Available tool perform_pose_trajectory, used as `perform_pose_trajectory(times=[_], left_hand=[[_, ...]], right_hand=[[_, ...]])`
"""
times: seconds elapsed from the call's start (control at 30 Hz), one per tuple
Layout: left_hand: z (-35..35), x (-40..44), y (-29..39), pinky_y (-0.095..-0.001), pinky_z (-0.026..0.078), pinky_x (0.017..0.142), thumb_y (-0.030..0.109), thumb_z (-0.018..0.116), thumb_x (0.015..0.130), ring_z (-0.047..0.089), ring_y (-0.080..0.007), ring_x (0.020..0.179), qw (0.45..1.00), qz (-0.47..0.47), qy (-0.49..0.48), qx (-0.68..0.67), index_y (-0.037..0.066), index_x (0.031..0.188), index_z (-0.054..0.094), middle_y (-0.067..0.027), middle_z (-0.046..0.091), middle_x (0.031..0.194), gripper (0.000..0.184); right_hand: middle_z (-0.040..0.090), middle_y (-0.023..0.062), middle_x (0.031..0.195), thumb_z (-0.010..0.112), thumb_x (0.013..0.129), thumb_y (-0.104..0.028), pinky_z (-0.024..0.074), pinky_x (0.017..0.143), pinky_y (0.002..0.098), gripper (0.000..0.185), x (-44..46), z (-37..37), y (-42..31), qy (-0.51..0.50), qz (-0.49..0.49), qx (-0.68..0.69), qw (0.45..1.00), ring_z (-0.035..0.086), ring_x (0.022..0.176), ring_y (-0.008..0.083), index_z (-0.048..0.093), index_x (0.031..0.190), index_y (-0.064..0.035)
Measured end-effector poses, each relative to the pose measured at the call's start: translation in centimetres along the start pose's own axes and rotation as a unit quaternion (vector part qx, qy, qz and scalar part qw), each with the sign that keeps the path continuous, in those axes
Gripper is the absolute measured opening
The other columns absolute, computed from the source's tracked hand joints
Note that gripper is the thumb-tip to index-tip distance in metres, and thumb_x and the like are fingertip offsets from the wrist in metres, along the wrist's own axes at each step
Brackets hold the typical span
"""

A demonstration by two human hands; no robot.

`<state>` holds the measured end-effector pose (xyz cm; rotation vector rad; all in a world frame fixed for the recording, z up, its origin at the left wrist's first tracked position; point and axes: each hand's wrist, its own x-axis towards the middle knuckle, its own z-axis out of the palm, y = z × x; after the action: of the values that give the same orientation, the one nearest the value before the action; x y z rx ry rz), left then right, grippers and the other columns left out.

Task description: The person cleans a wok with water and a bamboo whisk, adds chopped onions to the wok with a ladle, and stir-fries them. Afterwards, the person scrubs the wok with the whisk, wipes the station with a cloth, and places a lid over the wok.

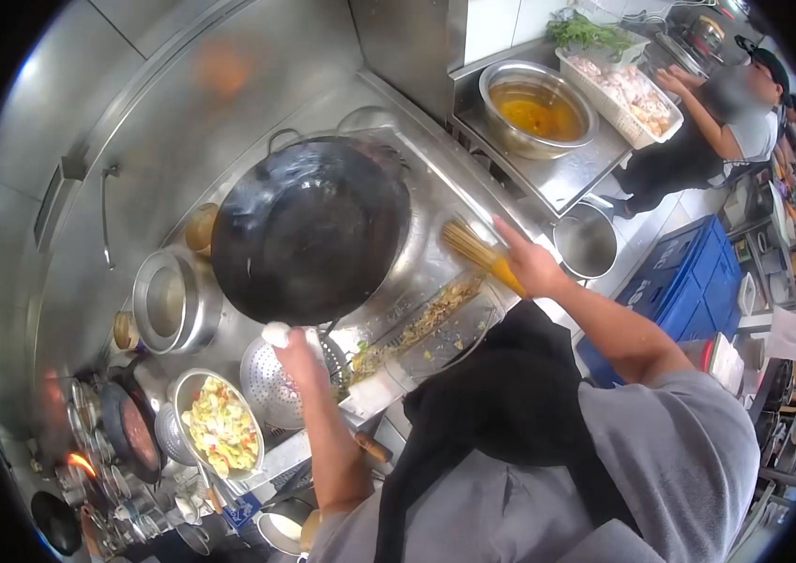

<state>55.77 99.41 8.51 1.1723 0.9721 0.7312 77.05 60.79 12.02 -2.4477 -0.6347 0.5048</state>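
**Wok, cloth and brush, with surrounding kitchenware**

Head view. Landmark: the wok (313, 225), a wide black pan ahead of the person, bowl side showing.

Left hand (300, 358): closed on a white cloth (277, 334) at the wok's near rim; the cloth probably guards the fingers from hot metal.

Right hand (531, 266): closed around the bound end of a brush (478, 250), right of the wok and apart from it. Bristles point wokward, a grip that seemingly leaves the tips free.

Colander (262, 377): nearer the person than the wok, beside the left forearm, presumably for easy reach.

Food scraps (434, 315): a strip on the wok's near right.

Side table, well right of the wok: bowl of amber liquid (549, 150) and white basket (605, 109) of raw meat, perhaps set aside from splashes. A second person stands beyond them.

Count: wok, one; loop handles on it, two; cloth, one; brush, one; colander, one; bowl of yellow food (176, 413), one; amber bowl, one; basket, one; blue box (675, 281), one.
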Motion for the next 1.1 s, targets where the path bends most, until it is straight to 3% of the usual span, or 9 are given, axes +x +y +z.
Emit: perform_pose_trajectory(times=[0.13,0.17,0.37,0.47,0.63,0.8,0.93,1.0,1.1], left_hand=[[4.5,-0.7,-6.0,-0.0331,0.049,0.077,0.012,0.062,0.089,0.060,-0.0175,0.089,0.989,-0.141,0.040,-0.009,-0.007,0.113,0.059,-0.0098,0.064,0.105,0.031],[7.0,-2.2,-6.2,-0.0319,0.043,0.053,0.022,0.063,0.090,0.059,-0.0142,0.065,0.991,-0.104,0.067,-0.043,0.003,0.095,0.064,-0.0029,0.062,0.076,0.019],[9.5,-1.5,-11.3,-0.0321,0.042,0.049,0.030,0.064,0.093,0.059,-0.0154,0.060,0.981,-0.132,0.139,-0.008,0.006,0.093,0.061,-0.0043,0.061,0.076,0.024],[8.9,-2.9,-7.4,-0.0340,0.044,0.052,0.040,0.064,0.093,0.059,-0.0181,0.062,0.972,-0.231,0.044,-0.029,0.009,0.103,0.060,-0.0050,0.062,0.079,0.032],[7.9,-3.3,-6.1,-0.0484,0.047,0.074,0.059,0.054,0.095,0.060,-0.0219,0.081,0.950,-0.292,0.067,-0.086,0.014,0.115,0.055,-0.0028,0.062,0.092,0.049],[8.1,-3.1,-5.5,-0.0550,0.045,0.082,0.066,0.044,0.096,0.060,-0.0265,0.086,0.958,-0.282,0.050,-0.027,0.017,0.121,0.052,-0.0050,0.061,0.095,0.056],[9.1,-2.5,-4.8,-0.0598,0.045,0.083,0.047,0.067,0.090,0.061,-0.0296,0.090,0.944,-0.313,0.029,-0.094,0.013,0.123,0.051,-0.0078,0.061,0.100,0.049],[6.2,0.9,-10.2,-0.0526,0.050,0.072,0.033,0.068,0.088,0.062,-0.0254,0.079,0.961,-0.269,0.022,-0.061,0.010,0.117,0.056,-0.0076,0.061,0.092,0.039],[7.7,-2.7,-5.6,-0.0378,0.049,0.057,0.012,0.062,0.087,0.060,-0.0168,0.069,0.967,-0.201,0.036,-0.152,0.004,0.104,0.060,-0.0045,0.061,0.081,0.019]], right_hand=[[0.066,0.0275,0.085,0.050,0.086,-0.006,0.0489,0.076,0.0518,0.085,-3.6,-0.1,3.4,-0.015,0.082,0.129,0.988,0.064,0.082,0.0443,0.011,0.159,-0.0246],[0.066,0.0268,0.082,0.050,0.085,-0.004,0.0489,0.076,0.0521,0.086,-4.4,1.6,6.5,0.014,0.046,0.046,0.998,0.064,0.085,0.0447,0.010,0.159,-0.0231],[0.066,0.0242,0.103,0.055,0.086,-0.007,0.0514,0.078,0.0534,0.087,-6.9,5.6,16.8,-0.084,0.130,-0.132,0.979,0.066,0.089,0.0436,0.011,0.159,-0.0278],[0.063,0.0239,0.110,0.056,0.086,-0.008,0.0516,0.082,0.0520,0.090,-5.3,3.9,17.3,-0.123,0.112,-0.119,0.979,0.065,0.095,0.0438,0.007,0.159,-0.0279],[0.060,0.0257,0.117,0.065,0.087,-0.029,0.0483,0.095,0.0506,0.055,-0.3,-0.1,19.5,-0.159,-0.055,-0.111,0.980,0.062,0.102,0.0452,0.052,0.139,-0.0130],[0.057,0.0313,0.127,0.063,0.088,-0.033,0.0504,0.091,0.0504,0.073,4.6,0.3,11.7,-0.219,-0.030,-0.077,0.972,0.062,0.108,0.0426,0.034,0.150,-0.0087],[0.057,0.0273,0.128,0.059,0.086,-0.019,0.0531,0.086,0.0463,0.081,4.6,4.6,8.9,-0.293,0.102,0.067,0.948,0.064,0.104,0.0389,0.020,0.155,-0.0039],[0.057,0.0211,0.130,0.056,0.086,-0.015,0.0540,0.083,0.0441,0.078,3.5,3.8,9.3,-0.251,0.157,0.307,0.904,0.065,0.101,0.0345,0.023,0.155,-0.0047],[0.054,0.0138,0.134,0.058,0.084,-0.012,0.0536,0.084,0.0393,0.078,1.3,-3.0,5.2,-0.262,0.217,0.474,0.812,0.061,0.105,0.0256,0.024,0.155,-0.0066]])
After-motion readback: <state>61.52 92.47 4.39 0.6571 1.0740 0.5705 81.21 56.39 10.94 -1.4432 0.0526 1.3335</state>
